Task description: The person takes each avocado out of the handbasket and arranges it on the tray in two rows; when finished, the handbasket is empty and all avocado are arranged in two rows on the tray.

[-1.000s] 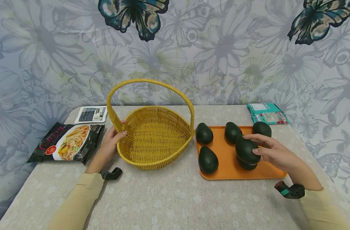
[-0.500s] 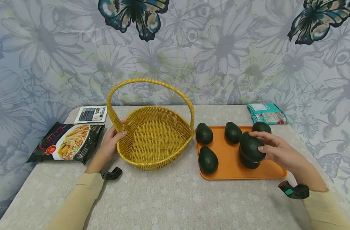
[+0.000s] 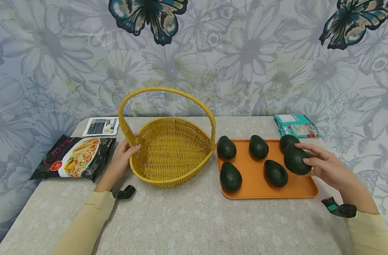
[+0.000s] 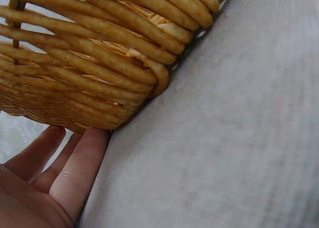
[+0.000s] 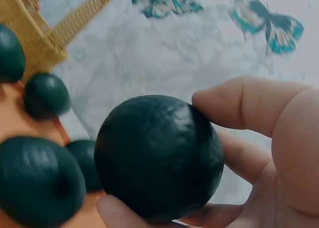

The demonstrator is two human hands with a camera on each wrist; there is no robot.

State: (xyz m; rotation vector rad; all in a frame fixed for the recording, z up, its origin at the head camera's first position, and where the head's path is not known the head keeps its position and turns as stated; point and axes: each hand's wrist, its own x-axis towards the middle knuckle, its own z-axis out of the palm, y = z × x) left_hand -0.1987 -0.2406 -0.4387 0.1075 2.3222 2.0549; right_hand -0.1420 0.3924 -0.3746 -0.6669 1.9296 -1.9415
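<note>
A yellow wicker basket (image 3: 168, 152) with a tall arched handle stands left of the orange tray (image 3: 249, 193). My left hand (image 3: 120, 161) grips its left rim at the foot of the handle. In the left wrist view, fingers (image 4: 82, 173) press against the woven outer wall (image 4: 89, 53). At the tray's right side, my right hand (image 3: 327, 170) holds a dark green avocado (image 3: 297, 159) between thumb and fingers. This avocado (image 5: 159, 158) fills the middle of the right wrist view. Several more avocados (image 3: 275, 173) lie on the tray, one (image 3: 288, 141) partly hidden behind the held one.
A black noodle packet (image 3: 74, 157) lies left of my left hand, with a white labelled package (image 3: 101, 126) behind it. Behind the tray is a teal packet (image 3: 297, 125). A patterned wall (image 3: 245, 71) rises at the table's back edge.
My right hand has carried its avocado rightward across the tray, uncovering the avocado beneath its former position. The left hand and the basket have stayed in place.
</note>
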